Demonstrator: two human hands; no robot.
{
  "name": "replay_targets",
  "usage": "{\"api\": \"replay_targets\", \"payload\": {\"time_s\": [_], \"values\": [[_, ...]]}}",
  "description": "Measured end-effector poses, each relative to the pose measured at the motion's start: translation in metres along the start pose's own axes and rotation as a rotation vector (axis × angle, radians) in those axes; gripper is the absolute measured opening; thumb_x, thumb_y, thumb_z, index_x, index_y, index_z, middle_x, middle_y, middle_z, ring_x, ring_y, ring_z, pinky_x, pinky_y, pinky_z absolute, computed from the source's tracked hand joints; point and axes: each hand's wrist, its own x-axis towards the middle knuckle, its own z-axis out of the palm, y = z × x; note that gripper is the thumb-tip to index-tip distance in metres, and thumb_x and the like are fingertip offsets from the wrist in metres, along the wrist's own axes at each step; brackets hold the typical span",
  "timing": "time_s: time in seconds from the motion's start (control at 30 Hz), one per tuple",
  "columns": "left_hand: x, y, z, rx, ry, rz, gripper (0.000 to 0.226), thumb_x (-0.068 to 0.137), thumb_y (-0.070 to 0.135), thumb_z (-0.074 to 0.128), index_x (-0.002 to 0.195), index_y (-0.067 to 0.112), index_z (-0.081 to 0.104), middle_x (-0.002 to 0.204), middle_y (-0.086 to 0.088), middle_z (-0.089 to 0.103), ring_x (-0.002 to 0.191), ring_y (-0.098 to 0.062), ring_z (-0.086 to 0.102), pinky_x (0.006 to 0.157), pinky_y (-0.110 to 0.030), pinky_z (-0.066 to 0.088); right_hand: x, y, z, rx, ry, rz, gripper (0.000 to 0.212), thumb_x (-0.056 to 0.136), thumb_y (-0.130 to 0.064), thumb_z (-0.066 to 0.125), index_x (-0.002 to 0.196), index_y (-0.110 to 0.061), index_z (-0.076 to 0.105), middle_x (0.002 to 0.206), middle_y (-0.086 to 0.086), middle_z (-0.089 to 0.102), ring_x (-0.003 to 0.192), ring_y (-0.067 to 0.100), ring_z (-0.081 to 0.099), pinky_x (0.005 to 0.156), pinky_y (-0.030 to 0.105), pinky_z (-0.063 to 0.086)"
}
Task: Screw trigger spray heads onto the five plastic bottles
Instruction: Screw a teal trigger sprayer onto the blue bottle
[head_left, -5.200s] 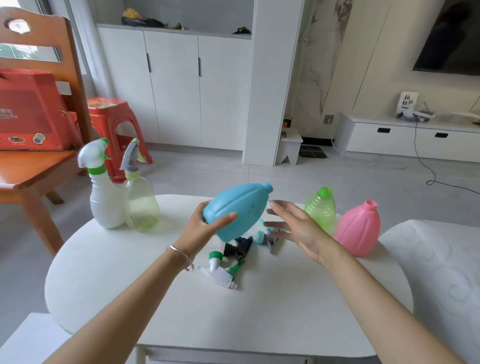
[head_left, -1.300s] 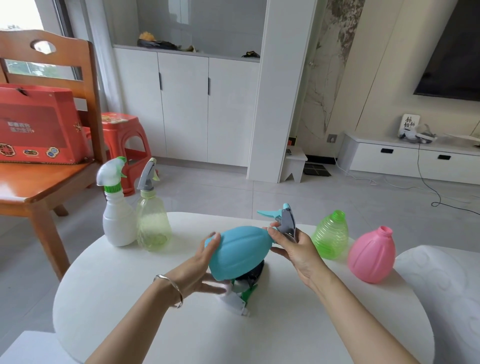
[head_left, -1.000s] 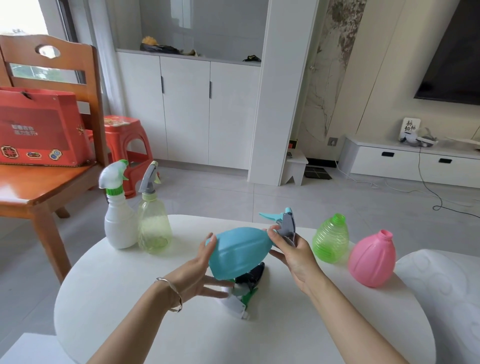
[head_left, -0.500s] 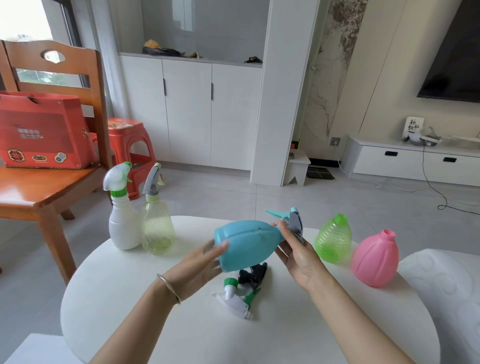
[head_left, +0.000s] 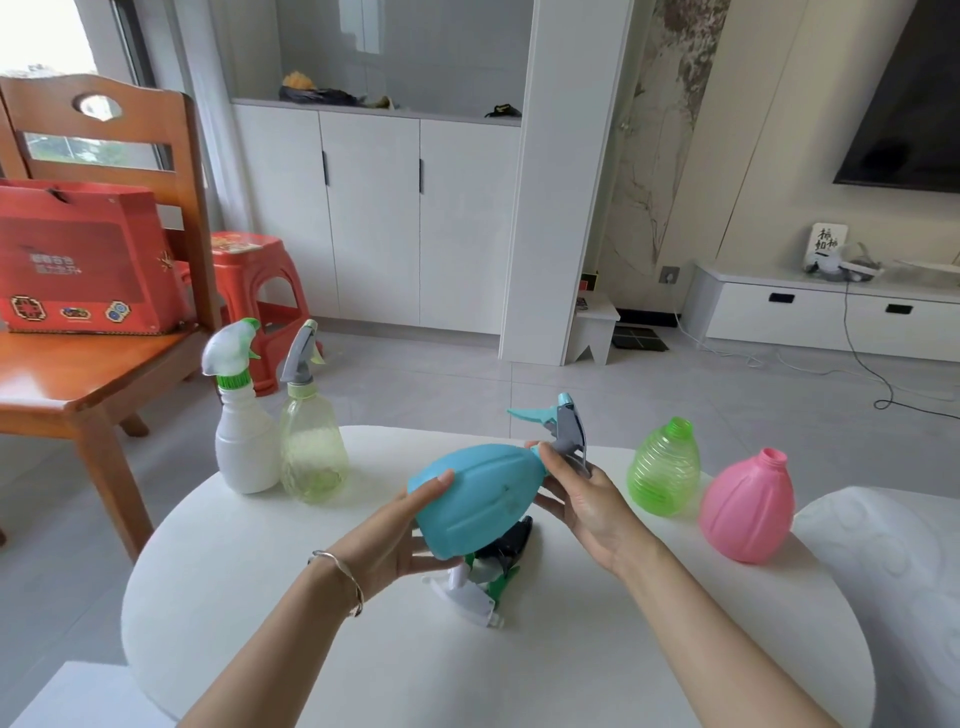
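Note:
A blue bottle (head_left: 475, 496) is tilted above the white round table (head_left: 260, 597), its neck pointing right. My left hand (head_left: 402, 538) cups its base. My right hand (head_left: 582, 493) grips a grey and teal spray head (head_left: 563, 431) seated on the bottle's neck. Under the bottle lie two loose spray heads: a white and green one (head_left: 470, 597) and a dark one (head_left: 506, 545). A white bottle (head_left: 244, 447) and a pale yellow bottle (head_left: 311, 447) stand at the back left with spray heads on. A green bottle (head_left: 664, 470) and a pink bottle (head_left: 747, 512) stand open-necked on the right.
A wooden chair (head_left: 78, 374) with a red box (head_left: 78, 260) stands left of the table. A red plastic stool (head_left: 254, 291) is behind it. A white patterned cushion (head_left: 893, 571) borders the table on the right.
The blue bottle has turned in my hands while my right hand stays on the spray head at its neck. My left hand has shifted further under the bottle's base.

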Motion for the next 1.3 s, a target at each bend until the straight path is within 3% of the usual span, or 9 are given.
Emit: {"api": "replay_targets", "payload": {"time_s": [0.13,0.3,0.5,0.6,0.7,0.8,0.93,1.13,1.3], "values": [[-0.001,0.0,0.005,0.028,0.094,0.15,0.08,0.047,0.054,0.086,0.119,0.028,0.06,0.123,-0.007,0.066,0.102,-0.023,0.07,0.073,-0.035,0.059,0.0,-0.003,0.002,0.014,0.016,-0.041,0.026,0.07,-0.033,0.07,0.091,-0.017,0.071,0.098,-0.005,0.075,0.096,0.007,0.068,0.08,0.021,0.054],[-0.009,0.006,0.007,0.12,0.198,0.359,0.067,0.05,0.043,0.083,0.114,0.035,0.062,0.111,-0.001,0.069,0.091,-0.01,0.072,0.065,-0.026,0.057,-0.001,0.002,0.009,0.074,0.078,-0.033,0.011,0.084,-0.022,0.064,0.092,-0.016,0.069,0.093,-0.006,0.076,0.094,0.006,0.068,0.091,0.025,0.048],[-0.028,0.011,-0.005,0.106,0.222,0.395,0.059,0.055,0.053,0.077,0.11,0.04,0.063,0.113,0.0,0.069,0.096,-0.01,0.07,0.067,-0.029,0.058,-0.008,0.002,0.03,-0.013,0.098,-0.066,0.015,0.082,-0.025,0.067,0.094,-0.016,0.067,0.101,-0.002,0.073,0.101,0.012,0.066,0.099,0.03,0.047],[-0.037,0.013,-0.019,-0.048,0.195,0.343,0.058,0.063,0.057,0.073,0.116,0.037,0.062,0.12,-0.001,0.068,0.105,-0.021,0.069,0.073,-0.038,0.059,-0.013,0.001,0.051,-0.074,-0.033,-0.081,0.036,0.077,-0.033,0.068,0.107,-0.013,0.064,0.116,0.002,0.069,0.11,0.014,0.063,0.103,0.034,0.045],[-0.047,0.016,-0.033,-0.258,0.147,0.333,0.053,0.075,0.057,0.065,0.121,0.031,0.06,0.119,-0.004,0.07,0.106,-0.023,0.068,0.073,-0.036,0.059,-0.017,0.001,0.08,-0.213,-0.287,-0.089,0.052,0.077,-0.031,0.07,0.125,-0.026,0.053,0.129,-0.004,0.062,0.118,0.009,0.058,0.099,0.028,0.046],[-0.059,0.018,-0.046,-0.383,0.133,0.34,0.047,0.08,0.06,0.053,0.116,0.031,0.063,0.115,-0.007,0.072,0.102,-0.025,0.07,0.072,-0.036,0.06,-0.014,0.008,0.113,-0.378,-0.372,-0.105,0.066,0.074,-0.031,0.076,0.131,-0.038,0.043,0.131,-0.009,0.058,0.117,0.007,0.058,0.095,0.025,0.048],[-0.078,0.014,-0.071,-0.169,0.274,0.392,0.049,0.083,0.064,0.038,0.12,0.038,0.057,0.117,-0.002,0.071,0.107,-0.021,0.068,0.078,-0.033,0.059,-0.01,0.019,0.154,-0.435,-0.366,-0.169,0.07,0.065,-0.041,0.079,0.126,-0.042,0.045,0.125,-0.019,0.059,0.111,0.007,0.061,0.083,0.02,0.052],[-0.094,0.01,-0.12,0.15,0.503,0.586,0.029,0.1,0.032,0.037,0.121,0.031,0.058,0.114,0.01,0.065,0.093,0.002,0.068,0.063,-0.017,0.055,0.005,0.05,0.191,-0.587,-0.334,-0.206,0.068,0.068,-0.036,0.082,0.123,-0.043,0.044,0.133,-0.014,0.049,0.119,0.008,0.052,0.081,0.017,0.051],[-0.106,0.01,-0.165,0.254,0.517,0.596,0.039,0.088,0.044,0.042,0.123,0.031,0.055,0.103,0.022,0.068,0.093,0.003,0.067,0.069,-0.019,0.057,0.021,0.085,0.23,-0.616,-0.335,-0.202,0.072,0.069,-0.028,0.082,0.129,-0.035,0.042,0.136,-0.009,0.048,0.122,0.018,0.051,0.095,0.036,0.052]]}}
